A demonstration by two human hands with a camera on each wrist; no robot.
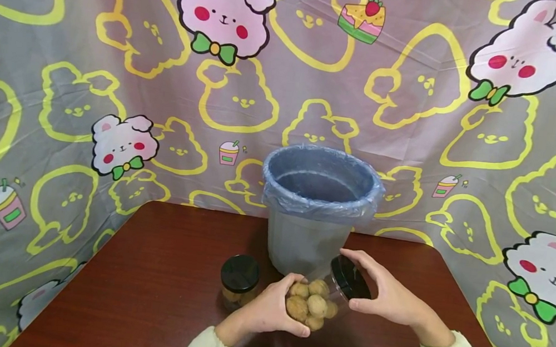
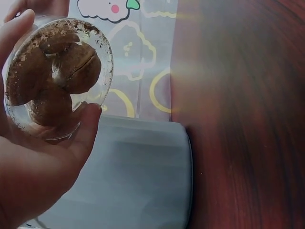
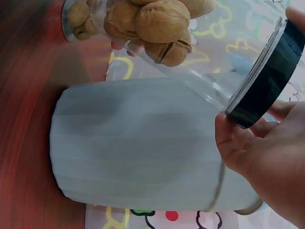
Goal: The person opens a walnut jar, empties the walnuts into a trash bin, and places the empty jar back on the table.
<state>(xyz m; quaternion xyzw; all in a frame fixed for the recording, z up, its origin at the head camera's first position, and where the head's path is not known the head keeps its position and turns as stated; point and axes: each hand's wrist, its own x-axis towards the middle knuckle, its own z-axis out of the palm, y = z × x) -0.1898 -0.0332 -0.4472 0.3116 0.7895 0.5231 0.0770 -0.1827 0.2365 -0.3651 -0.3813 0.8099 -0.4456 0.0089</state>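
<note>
A clear jar of walnuts (image 1: 316,305) is held tilted above the table, its black lid (image 3: 271,76) pointing up and to the right. My left hand (image 1: 272,306) grips the jar round its bottom end, where the walnuts (image 2: 78,69) and brown crumbs show through the base. At the other end my right hand (image 1: 387,293) grips the lid's rim between thumb and fingers. The lid sits on the jar's mouth. Left of my left hand stands a second jar (image 1: 239,281), upright with a black lid; walnuts show in it in the right wrist view.
Just behind the held jar stands a grey bin (image 1: 297,237) lined with a blue plastic bag (image 1: 371,196). The dark red-brown table (image 1: 164,263) ends at a patterned cloth (image 1: 245,98) behind and at both sides.
</note>
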